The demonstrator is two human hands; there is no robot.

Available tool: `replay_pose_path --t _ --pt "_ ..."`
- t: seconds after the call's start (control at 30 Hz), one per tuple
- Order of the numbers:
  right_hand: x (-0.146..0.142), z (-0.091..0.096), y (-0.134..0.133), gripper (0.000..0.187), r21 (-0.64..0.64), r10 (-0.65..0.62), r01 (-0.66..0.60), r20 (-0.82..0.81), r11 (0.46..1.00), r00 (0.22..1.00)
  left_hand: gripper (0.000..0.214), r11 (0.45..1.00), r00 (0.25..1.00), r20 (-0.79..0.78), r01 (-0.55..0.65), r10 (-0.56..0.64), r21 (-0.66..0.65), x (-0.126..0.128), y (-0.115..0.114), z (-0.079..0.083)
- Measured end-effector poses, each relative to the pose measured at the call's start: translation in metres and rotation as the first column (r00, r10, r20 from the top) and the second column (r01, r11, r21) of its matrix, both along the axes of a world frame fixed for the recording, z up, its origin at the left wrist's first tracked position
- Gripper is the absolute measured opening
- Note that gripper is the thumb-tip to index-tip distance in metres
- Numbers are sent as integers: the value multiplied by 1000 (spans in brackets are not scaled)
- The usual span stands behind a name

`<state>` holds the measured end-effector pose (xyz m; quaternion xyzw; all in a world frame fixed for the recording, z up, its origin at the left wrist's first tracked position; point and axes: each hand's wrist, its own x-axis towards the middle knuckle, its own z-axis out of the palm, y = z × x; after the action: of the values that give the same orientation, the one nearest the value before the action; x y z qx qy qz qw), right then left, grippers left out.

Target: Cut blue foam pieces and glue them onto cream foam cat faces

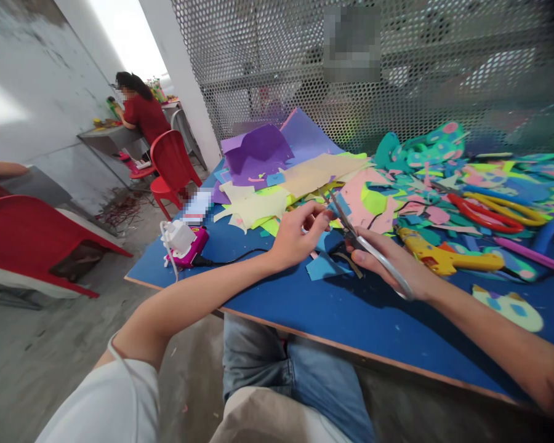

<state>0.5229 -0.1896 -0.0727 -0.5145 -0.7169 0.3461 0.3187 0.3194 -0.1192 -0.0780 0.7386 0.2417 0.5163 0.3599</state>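
Observation:
My right hand [392, 261] is wrapped round a pair of scissors [382, 259], its silver blades pointing up and to the left, slightly parted. Close to the blades, my left hand [300, 234] pinches a small blue piece of foam sheet [339, 204] between thumb and fingers. The blade tips are right beside that piece; whether they touch it I cannot tell. Below the two hands lies a larger blue scrap [327, 267] on the blue tabletop [295, 314]. Pink and lime offcuts [369, 197] spread out just behind the blades.
Right of my hands lie a yellow glue gun [443, 253], red-handled scissors [484, 212] and a cat-shaped cutout [508, 307]. A magenta power strip [196, 246] with a white plug stands left. Purple sheets [258, 151] lie before a perforated metal screen [268, 67]. Another person [143, 111] sits farther off.

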Motion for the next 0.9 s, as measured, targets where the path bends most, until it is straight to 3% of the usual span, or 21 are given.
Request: replay_pose_path --t 0.23,0.4,0.7,0.9 --pt "-7 1 -2 51 -11 -43 43 -13 999 999 37 999 999 38 -35 34 15 -2 2 2" --pt "-8 -1 -1 47 34 -2 2 -3 999 1000 33 999 1000 2 -15 15 47 -2 2 0" --pt "-13 0 -3 62 -15 2 -2 -42 1000 999 40 999 999 26 -21 21 28 -2 1 1" --pt "-10 -4 -2 58 46 9 -6 -64 999 998 36 995 999 -1 37 -37 97 -1 1 0"
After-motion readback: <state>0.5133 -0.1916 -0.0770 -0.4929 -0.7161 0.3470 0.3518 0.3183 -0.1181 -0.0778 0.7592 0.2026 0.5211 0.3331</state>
